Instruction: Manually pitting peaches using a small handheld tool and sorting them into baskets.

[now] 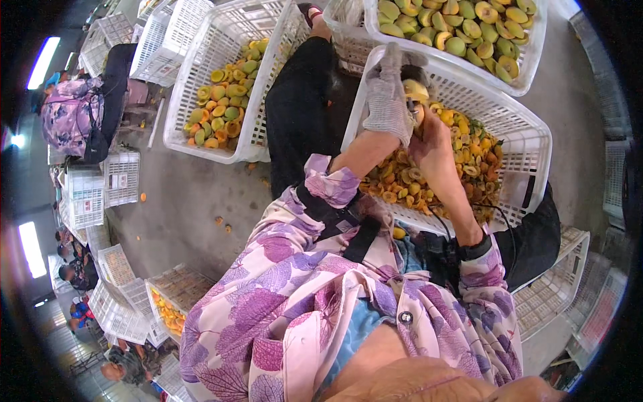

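My left hand, in a grey knitted glove, is closed around a yellow halved fruit. Close beside it my bare right hand grips a small tool, mostly hidden by the fingers, with its end against the fruit. Both hands are above a white plastic crate holding orange and yellow fruit scraps. Beyond it, a second crate is filled with green-yellow fruit halves.
Left of my leg stands a white crate partly filled with fruit halves. Stacked crates and a person in a floral top are at the far left. Fruit bits lie on the concrete floor. Another crate stands at the lower right.
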`<move>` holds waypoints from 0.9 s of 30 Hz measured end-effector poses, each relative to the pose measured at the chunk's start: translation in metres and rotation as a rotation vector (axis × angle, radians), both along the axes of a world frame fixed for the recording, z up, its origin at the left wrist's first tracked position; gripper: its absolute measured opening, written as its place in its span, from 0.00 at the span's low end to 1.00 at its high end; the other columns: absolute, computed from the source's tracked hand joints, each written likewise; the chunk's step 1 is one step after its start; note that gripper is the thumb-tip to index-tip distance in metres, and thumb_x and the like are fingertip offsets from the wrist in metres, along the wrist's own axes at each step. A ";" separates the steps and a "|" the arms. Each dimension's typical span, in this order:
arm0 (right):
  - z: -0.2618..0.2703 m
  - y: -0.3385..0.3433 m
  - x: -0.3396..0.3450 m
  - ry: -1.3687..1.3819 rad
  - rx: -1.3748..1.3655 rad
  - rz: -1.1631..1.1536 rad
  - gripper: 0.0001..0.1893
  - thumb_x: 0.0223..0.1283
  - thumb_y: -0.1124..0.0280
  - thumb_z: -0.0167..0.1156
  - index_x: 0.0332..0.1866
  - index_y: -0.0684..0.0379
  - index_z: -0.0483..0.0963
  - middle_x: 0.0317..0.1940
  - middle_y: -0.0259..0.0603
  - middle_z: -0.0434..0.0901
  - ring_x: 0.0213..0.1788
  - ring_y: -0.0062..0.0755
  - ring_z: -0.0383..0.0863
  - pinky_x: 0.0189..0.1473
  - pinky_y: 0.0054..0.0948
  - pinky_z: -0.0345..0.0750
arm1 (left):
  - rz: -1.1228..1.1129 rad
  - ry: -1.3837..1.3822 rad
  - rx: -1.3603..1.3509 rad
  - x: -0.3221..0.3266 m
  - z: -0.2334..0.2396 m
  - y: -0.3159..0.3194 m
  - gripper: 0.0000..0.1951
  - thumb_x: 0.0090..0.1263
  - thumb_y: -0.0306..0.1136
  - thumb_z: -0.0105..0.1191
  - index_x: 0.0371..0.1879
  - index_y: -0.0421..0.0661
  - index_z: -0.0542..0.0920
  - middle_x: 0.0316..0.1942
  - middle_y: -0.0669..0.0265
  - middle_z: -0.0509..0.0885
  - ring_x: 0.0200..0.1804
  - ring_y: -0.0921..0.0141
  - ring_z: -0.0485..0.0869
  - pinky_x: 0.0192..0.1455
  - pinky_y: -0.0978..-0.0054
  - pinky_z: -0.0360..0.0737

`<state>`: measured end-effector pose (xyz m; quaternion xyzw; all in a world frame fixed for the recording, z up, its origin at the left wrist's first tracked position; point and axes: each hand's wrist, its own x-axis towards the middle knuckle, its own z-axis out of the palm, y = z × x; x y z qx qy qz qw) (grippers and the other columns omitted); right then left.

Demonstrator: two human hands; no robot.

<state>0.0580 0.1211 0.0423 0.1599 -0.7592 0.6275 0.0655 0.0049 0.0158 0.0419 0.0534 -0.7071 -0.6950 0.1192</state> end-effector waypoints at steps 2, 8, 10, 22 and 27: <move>0.035 0.025 -0.003 -0.412 -0.042 0.183 0.10 0.57 0.79 0.52 0.42 0.65 0.63 0.19 0.35 0.71 0.19 0.24 0.69 0.21 0.22 0.66 | -0.068 -0.306 0.767 0.006 0.045 0.010 0.16 0.72 0.44 0.41 0.36 0.42 0.71 0.18 0.68 0.74 0.18 0.73 0.73 0.21 0.80 0.70; 0.033 0.043 0.004 -0.939 0.015 0.402 0.10 0.55 0.78 0.54 0.37 0.64 0.61 0.16 0.37 0.66 0.14 0.24 0.64 0.14 0.25 0.59 | -0.258 0.264 0.219 -0.007 -0.008 0.012 0.18 0.71 0.42 0.44 0.25 0.40 0.76 0.18 0.67 0.75 0.21 0.73 0.75 0.26 0.78 0.73; -0.005 0.049 0.016 0.316 0.697 0.037 0.13 0.53 0.75 0.58 0.39 0.67 0.63 0.24 0.48 0.69 0.29 0.44 0.71 0.30 0.36 0.68 | -0.170 0.406 0.163 -0.001 0.003 0.021 0.18 0.70 0.40 0.45 0.23 0.39 0.77 0.19 0.67 0.75 0.23 0.73 0.76 0.28 0.77 0.73; -0.038 0.083 -0.011 0.115 0.760 0.292 0.09 0.48 0.77 0.59 0.37 0.65 0.73 0.24 0.46 0.78 0.27 0.42 0.77 0.31 0.35 0.74 | -0.395 -0.555 1.845 -0.040 -0.019 -0.034 0.04 0.56 0.34 0.54 0.26 0.49 0.77 0.21 0.70 0.80 0.25 0.73 0.81 0.36 0.75 0.81; -0.059 0.132 -0.017 -0.012 1.069 0.480 0.11 0.51 0.71 0.55 0.38 0.64 0.76 0.30 0.49 0.79 0.35 0.49 0.79 0.39 0.41 0.75 | -0.437 0.234 1.890 -0.051 -0.029 -0.182 0.33 0.64 0.55 0.41 0.55 0.36 0.68 0.48 0.52 0.75 0.52 0.56 0.74 0.60 0.52 0.69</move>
